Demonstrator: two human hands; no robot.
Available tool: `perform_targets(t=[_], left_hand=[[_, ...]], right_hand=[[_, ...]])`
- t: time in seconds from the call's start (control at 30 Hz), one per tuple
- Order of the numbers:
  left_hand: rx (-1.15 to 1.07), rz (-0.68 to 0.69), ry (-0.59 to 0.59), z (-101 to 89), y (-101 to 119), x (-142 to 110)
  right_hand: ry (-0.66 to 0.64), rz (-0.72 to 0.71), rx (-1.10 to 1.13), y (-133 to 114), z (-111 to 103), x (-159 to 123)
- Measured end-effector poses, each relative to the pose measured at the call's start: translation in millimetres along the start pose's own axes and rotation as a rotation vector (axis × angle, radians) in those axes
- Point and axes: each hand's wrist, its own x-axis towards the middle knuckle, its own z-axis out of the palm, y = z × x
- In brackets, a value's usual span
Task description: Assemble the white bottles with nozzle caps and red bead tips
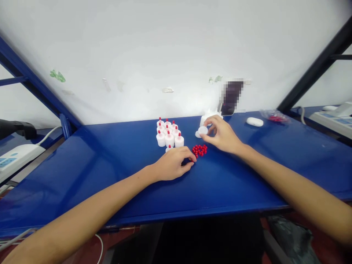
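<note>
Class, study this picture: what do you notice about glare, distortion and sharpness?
Head view: pale sheen on the glossy blue tabletop; head view: wide-angle stretching, apparently, towards the edges; head view: red pieces too small for fine detail; head view: dark upright object partly pixelated.

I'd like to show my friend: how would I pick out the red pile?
On the blue table, look between the left hand and the right hand. There, close by the left hand, lies the red pile of small pieces. Unlike the red tips on the white bottles, they lie loose on the table.
</note>
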Motion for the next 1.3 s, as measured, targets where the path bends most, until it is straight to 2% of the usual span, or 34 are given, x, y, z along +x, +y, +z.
perform_targets(t=[0.1, 0.27, 0.4, 0.53, 0.67, 0.93, 1.13, 1.3], left_hand=[[-0.078, -0.011, 0.069, 0.7, 0, 1], [-0.271, -0.085, 0.399, 3.3, 7, 2], [-0.408, -0.19, 0.544, 3.6, 9, 4], [-0.481, -0.269, 0.539, 5.6, 6, 4], [-0.525, -0.291, 0.515, 7.3, 6, 3], [-0.454, -0.233, 0.542, 4.8, 10, 4], [-0.331, -0.155, 0.584, 7.0, 6, 3], [-0.245, -0.086, 0.533, 7.1, 6, 1]], right_hand=[[0.013, -0.058, 0.024, -8, -1, -3], [-0.028, -0.082, 0.082, -28, -1, -10], [-0.098, -0.123, 0.048, -33, 5, -14], [-0.101, -0.129, -0.015, -30, 8, -16], [-0.084, -0.2, -0.063, -33, 7, -16], [0.017, -0.375, -0.157, -40, 7, -15], [0.059, -0.362, -0.176, -39, 6, -15], [0.032, -0.322, -0.19, -38, 5, -15]])
